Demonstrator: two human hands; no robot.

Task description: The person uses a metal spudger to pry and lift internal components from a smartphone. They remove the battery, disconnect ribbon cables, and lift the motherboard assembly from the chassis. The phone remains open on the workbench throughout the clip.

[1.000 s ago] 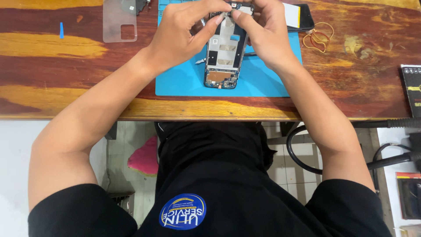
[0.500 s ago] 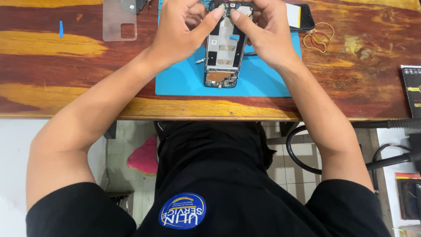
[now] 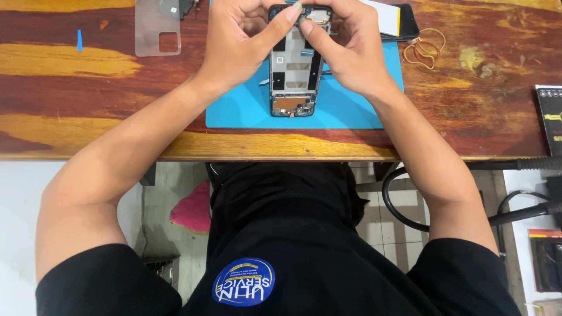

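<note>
Opened phone (image 3: 293,82) lies lengthwise on blue mat (image 3: 351,105), far-centre of wooden table (image 3: 88,105), internals exposed. Left hand (image 3: 237,44) and right hand (image 3: 351,50) meet at its far end, fingertips (image 3: 293,10) pinched narrow on a small part there. Clear phone case (image 3: 157,26) far left; rubber bands (image 3: 424,50) right of mat.

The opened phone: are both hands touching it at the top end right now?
Touching. The head view shows the left hand and right hand with fingertips pressed on the top edge of the opened phone, which lies on the blue mat.
</note>
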